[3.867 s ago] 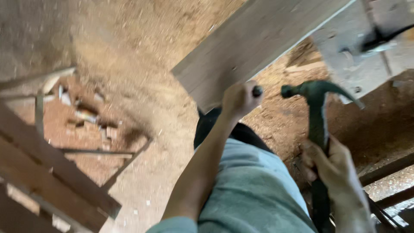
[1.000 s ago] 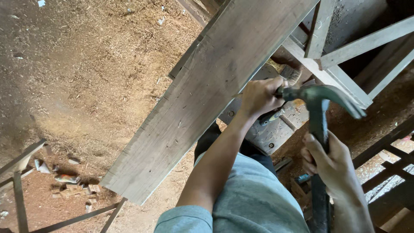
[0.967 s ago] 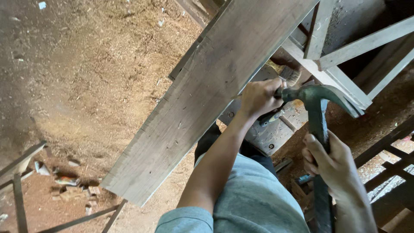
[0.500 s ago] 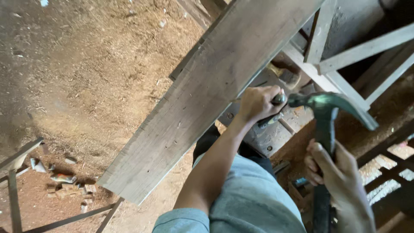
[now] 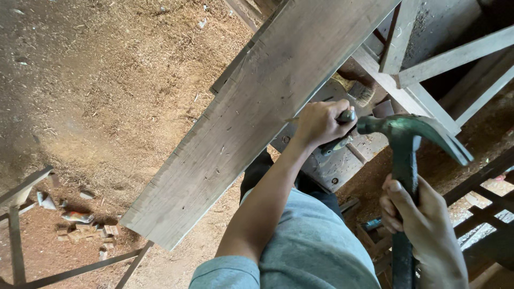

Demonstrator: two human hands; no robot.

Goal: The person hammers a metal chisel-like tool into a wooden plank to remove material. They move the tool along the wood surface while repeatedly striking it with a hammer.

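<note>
A long grey wooden plank [image 5: 251, 123] runs diagonally from the lower left to the top right. My left hand [image 5: 317, 124] grips a dark-handled chisel [image 5: 342, 118] held against the plank's right edge. My right hand [image 5: 420, 225] holds a claw hammer [image 5: 404, 144] by its dark handle. The hammer's green head sits just right of the chisel's butt, nearly touching it. The chisel's blade is hidden by my fingers and the plank.
Sawdust covers the ground [image 5: 101, 91]. A pale wooden frame [image 5: 428, 69] stands at the upper right, with a brush [image 5: 357, 90] under it. Small wood offcuts [image 5: 85, 227] and a thin frame [image 5: 16, 235] lie at the lower left. Dark slats [image 5: 482, 208] are at the right.
The hammer swung back to the right half a second ago and has now come in to the chisel's end again. My left hand has stayed on the chisel at the plank's edge.
</note>
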